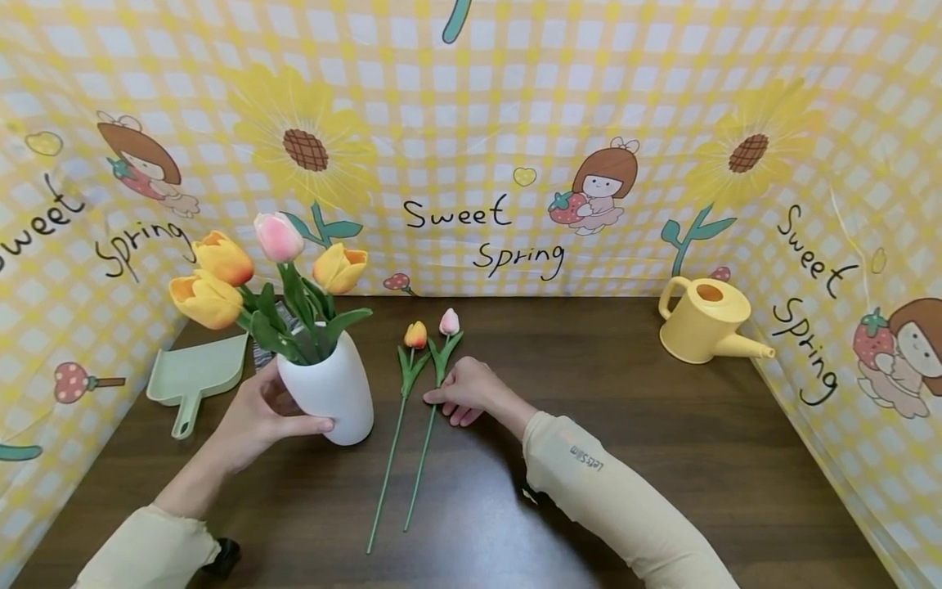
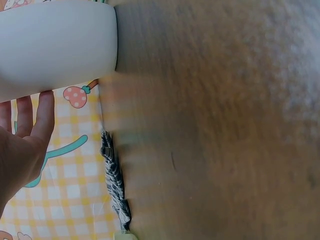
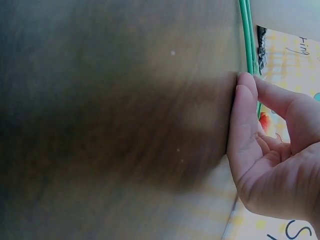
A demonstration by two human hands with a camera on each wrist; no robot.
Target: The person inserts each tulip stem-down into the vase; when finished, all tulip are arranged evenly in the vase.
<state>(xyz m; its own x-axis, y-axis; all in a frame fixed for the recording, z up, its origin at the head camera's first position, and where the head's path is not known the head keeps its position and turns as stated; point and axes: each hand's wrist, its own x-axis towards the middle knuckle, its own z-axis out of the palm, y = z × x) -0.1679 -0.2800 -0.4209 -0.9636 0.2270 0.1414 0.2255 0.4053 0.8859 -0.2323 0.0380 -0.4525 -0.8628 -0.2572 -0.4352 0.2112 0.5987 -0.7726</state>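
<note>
One vase (image 1: 334, 397) gripped in my left hand (image 1: 259, 419), my right hand (image 1: 474, 388) pinches the pink tulip (image 1: 450, 321); lift clear of the orange tulip (image 1: 415, 334) to its left.

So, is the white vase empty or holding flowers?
Holding flowers: orange, yellow and pink tulips rise out of the white vase.

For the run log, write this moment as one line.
left hand: holds white vase of tulips | right hand: pinches loose pink tulip | loose orange tulip: lying alongside | yellow watering can: back right
</note>
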